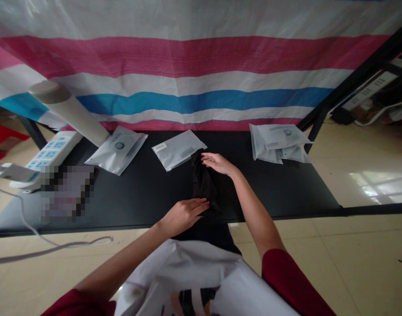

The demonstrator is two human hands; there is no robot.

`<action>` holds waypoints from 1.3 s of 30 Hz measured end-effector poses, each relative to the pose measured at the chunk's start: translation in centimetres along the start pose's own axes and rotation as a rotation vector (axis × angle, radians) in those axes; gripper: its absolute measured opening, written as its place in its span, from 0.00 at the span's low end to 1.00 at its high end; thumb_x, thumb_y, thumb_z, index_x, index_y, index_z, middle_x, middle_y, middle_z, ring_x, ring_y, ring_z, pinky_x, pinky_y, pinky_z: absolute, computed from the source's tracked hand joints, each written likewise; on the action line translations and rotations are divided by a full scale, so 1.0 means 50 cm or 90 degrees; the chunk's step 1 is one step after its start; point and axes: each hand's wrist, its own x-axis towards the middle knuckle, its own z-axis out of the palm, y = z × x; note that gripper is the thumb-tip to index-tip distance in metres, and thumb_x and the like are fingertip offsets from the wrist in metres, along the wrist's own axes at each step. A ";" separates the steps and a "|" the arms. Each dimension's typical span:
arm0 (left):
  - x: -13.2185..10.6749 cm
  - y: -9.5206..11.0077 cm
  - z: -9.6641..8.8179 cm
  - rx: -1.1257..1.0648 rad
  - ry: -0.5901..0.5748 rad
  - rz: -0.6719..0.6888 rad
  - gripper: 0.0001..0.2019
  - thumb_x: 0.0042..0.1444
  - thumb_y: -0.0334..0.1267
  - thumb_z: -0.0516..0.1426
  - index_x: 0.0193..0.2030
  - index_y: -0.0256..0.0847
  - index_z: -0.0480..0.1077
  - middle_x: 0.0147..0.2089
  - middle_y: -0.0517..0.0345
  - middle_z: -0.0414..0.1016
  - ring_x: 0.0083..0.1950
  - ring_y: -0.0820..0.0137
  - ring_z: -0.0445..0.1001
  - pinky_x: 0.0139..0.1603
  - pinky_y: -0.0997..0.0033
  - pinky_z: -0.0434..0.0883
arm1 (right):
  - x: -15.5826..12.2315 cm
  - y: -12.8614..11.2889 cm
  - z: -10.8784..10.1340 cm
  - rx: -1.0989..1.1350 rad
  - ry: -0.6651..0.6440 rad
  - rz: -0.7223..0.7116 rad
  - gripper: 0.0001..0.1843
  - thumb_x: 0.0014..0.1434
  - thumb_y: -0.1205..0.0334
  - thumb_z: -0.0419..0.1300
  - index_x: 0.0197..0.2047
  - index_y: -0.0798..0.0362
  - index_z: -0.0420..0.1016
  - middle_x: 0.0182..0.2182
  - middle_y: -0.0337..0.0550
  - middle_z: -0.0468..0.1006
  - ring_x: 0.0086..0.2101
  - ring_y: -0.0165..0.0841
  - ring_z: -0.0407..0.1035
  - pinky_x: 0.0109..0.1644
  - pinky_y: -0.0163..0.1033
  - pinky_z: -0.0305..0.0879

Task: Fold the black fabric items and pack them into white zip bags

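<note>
1. Left hand [184, 215]: open and flat, palm down, fingers close together, fingertips at the lower end of the cloth.
2. Right hand [218, 163]: open, palm down, fingers lightly curved at the upper end of the cloth, with no visible pinch.
3. Black cloth [203, 182]: soft, bunched and elongated, lying between both hands on the table, its kind of garment impossible to tell.
4. Table [148, 193]: black top, under the cloth and everything else listed here up to the tube.
5. Nearest bag [177, 149]: frosted, flat, white label at one corner, just beyond the cloth and almost touching its upper end.
6. Second bag [117, 149]: frosted, with a round dark logo, farther left on the table.
7. Bag stack [279, 142]: several frosted bags in a loose pile at the far right of the table, well apart from the right hand.
8. Power strip [46, 153]: white, at the table's left end.
9. Tube [71, 112]: pale, thick, tilted, its lower end beside the second bag.
10. Blurred patch [67, 193]: pixelated, too obscured to identify, left of the left hand.
11. White sheet [177, 276]: crumpled, below the table's near edge, between both forearms.
</note>
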 end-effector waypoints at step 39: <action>0.025 0.055 0.037 0.121 0.065 -0.116 0.21 0.62 0.41 0.58 0.60 0.37 0.67 0.57 0.47 0.73 0.57 0.56 0.69 0.55 0.55 0.70 | -0.016 -0.016 -0.009 -0.063 -0.022 -0.027 0.16 0.61 0.66 0.60 0.53 0.57 0.76 0.46 0.52 0.81 0.45 0.36 0.76 0.51 0.42 0.70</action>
